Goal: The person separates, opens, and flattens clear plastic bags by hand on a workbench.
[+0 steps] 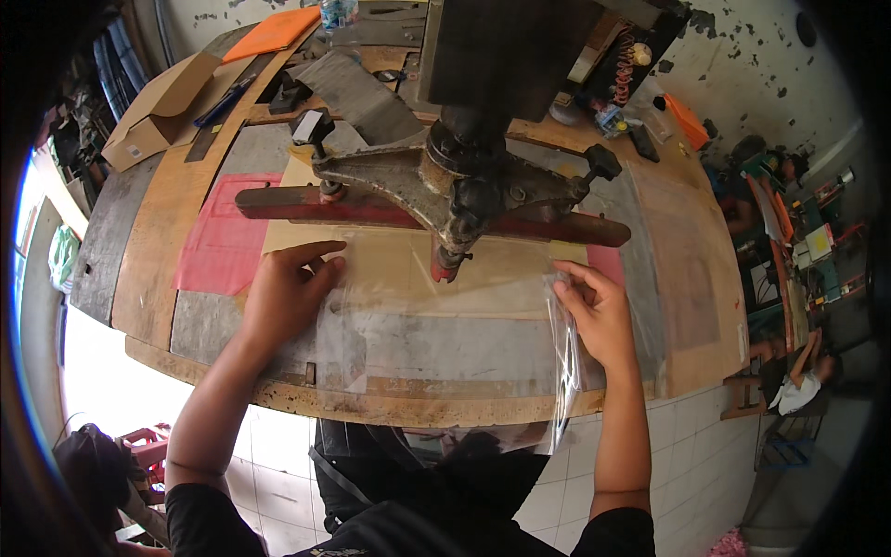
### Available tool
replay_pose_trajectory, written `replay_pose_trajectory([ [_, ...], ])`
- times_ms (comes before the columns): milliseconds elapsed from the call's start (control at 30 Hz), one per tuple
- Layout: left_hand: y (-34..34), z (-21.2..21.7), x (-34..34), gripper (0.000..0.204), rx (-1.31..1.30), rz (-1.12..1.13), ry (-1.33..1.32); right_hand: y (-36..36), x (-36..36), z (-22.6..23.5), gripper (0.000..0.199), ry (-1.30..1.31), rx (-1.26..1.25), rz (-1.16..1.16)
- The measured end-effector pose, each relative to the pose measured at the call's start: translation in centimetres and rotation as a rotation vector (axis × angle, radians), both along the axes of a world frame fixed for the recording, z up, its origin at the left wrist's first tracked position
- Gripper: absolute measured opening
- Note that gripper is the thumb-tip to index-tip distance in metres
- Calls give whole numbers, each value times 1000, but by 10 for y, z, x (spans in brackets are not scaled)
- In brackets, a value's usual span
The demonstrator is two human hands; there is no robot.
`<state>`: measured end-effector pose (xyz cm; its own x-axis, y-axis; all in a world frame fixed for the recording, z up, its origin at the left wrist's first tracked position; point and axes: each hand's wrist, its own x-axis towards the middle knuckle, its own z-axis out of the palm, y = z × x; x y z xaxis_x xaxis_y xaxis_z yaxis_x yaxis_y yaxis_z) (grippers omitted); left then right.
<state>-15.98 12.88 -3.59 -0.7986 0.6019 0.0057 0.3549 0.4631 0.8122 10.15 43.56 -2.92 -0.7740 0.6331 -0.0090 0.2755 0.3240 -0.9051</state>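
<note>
A clear plastic sheet (436,339) stretches between my two hands over the worktable and hangs past its front edge. My left hand (290,292) holds the sheet's far left corner between thumb and forefinger. At the opposite corner my right hand (599,311) pinches the same sheet, which falls in shiny folds below the fingers. Just beyond my hands is the press head (459,176), a worn metal casting with a long dark-red bar (371,206) across it. Beneath lie a beige sheet (408,255) and a pink sheet (223,237); the bar partly hides them.
An open cardboard box (167,107) and an orange folder (271,33) lie at the back left. A grey board (357,97) rests behind the bar. On the right, a translucent sheet (687,269) covers the tabletop. Another person (798,390) sits beyond the right edge.
</note>
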Motion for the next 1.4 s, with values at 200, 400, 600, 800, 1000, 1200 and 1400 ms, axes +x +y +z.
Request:
replay_pose_trajectory([
  [200,4,5,1,28,-8,8,-29,5,0,-6,31,29,75,17],
  [400,1,5,1,29,38,-45,6,2,-1,-1,31,-11,8,-5],
  [600,2,-1,0,29,54,-52,43,2,0,-4,31,12,49,-12],
  [800,0,-3,-4,30,24,-65,57,4,1,-6,30,17,67,8],
  [1000,-1,1,-4,30,42,-65,64,2,-1,-5,31,-33,48,-28],
  [1200,0,0,-4,30,45,-51,72,3,-1,-4,30,-43,51,-34],
  [1400,0,3,-2,29,32,-49,64,0,-1,0,30,-33,31,-36],
])
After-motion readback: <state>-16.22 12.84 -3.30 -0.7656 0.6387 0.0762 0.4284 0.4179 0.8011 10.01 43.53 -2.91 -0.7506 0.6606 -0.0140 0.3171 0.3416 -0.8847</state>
